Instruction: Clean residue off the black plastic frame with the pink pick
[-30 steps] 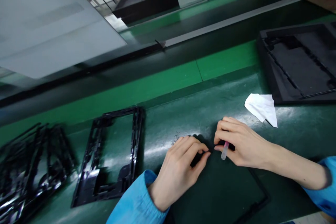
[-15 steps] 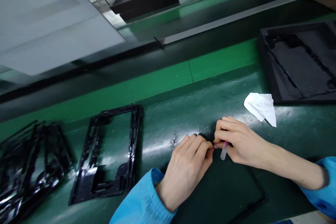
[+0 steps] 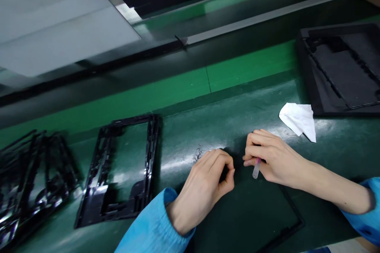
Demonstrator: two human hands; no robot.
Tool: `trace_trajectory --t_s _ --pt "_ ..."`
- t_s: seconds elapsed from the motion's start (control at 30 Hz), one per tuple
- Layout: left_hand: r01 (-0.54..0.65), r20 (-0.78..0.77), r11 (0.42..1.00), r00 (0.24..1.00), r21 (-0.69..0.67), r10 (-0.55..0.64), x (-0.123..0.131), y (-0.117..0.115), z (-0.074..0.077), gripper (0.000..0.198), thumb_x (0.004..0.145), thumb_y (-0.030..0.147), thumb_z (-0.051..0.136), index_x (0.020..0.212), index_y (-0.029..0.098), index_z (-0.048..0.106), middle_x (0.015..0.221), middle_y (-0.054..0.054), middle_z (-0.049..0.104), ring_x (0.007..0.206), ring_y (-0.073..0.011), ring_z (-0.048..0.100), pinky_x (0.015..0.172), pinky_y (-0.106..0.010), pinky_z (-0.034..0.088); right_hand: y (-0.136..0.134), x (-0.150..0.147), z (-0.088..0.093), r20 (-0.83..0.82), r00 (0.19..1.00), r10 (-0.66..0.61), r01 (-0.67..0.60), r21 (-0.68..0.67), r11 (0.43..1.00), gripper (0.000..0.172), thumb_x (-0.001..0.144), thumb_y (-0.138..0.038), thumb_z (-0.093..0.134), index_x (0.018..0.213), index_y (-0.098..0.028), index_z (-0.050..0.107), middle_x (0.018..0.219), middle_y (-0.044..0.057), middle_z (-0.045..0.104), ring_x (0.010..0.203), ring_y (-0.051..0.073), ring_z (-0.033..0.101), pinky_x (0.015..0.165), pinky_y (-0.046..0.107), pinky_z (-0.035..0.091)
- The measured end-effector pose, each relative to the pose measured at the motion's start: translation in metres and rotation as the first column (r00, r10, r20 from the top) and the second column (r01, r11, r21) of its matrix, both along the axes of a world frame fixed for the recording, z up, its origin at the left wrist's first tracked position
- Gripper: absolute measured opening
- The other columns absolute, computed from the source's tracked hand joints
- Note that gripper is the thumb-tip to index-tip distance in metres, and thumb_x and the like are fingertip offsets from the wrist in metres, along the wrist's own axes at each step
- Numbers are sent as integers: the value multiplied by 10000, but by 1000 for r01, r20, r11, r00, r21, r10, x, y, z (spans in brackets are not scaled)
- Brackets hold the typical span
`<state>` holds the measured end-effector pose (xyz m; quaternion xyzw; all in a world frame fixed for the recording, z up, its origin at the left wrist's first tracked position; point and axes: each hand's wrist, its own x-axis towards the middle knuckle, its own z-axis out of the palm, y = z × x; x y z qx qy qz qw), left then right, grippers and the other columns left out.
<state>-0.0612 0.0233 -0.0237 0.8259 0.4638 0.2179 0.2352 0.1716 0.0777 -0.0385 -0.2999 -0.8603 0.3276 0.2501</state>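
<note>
My right hand [image 3: 265, 158] is closed around a small slim tool with a clear and pink handle [image 3: 255, 169]. Only the handle end shows below the fingers; its other end is hidden. My left hand [image 3: 208, 182] is curled just to the left, thumb and forefinger drawn together. Whether anything sits in that pinch, I cannot make out. Beneath both hands lies a thin black plastic frame [image 3: 292, 205], its far side mostly hidden by my fingers. Small dark shavings [image 3: 198, 153] are scattered on the green bench beyond my left hand.
A larger black frame [image 3: 151, 154] lies left of my hands, with several more black frames [image 3: 38, 189] piled at the far left. On the right are a folded white cloth or paper [image 3: 299, 120] and a black tray [image 3: 311, 83] holding a frame. A grey panel [image 3: 59, 19] stands upper left.
My left hand has drawn back to the left, away from my right hand, leaving a gap between their fingertips. My right hand still grips the tool.
</note>
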Motion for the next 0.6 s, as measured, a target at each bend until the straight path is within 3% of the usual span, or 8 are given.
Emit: trace_trajectory --t_s 0.1,0.33,0.6 --pt "26 85 998 996 -52 -22 4 2 -1 209 954 22 512 991 228 508 1053 -18 661 885 -138 642 741 -257 502 0 0 1 9 1000 4 -4 0 1000 267 854 76 532 823 -182 593 874 19 558 785 177 459 731 340 335" --pt "27 35 995 999 -93 -24 13 5 -5 159 1008 81 476 1004 234 518 908 14 631 752 -140 605 689 -273 485 -1 0 2 21 1000 8 -8 4 1000 274 850 72 506 821 -185 595 870 20 559 781 180 454 730 343 335" --pt "24 41 981 999 -191 -17 -9 1 12 137 1071 138 493 1021 237 574 927 7 656 809 -151 644 719 -273 514 -1 -1 1 14 1000 -8 8 -1 1000 254 880 61 546 827 -178 613 882 18 571 782 171 454 733 344 341"
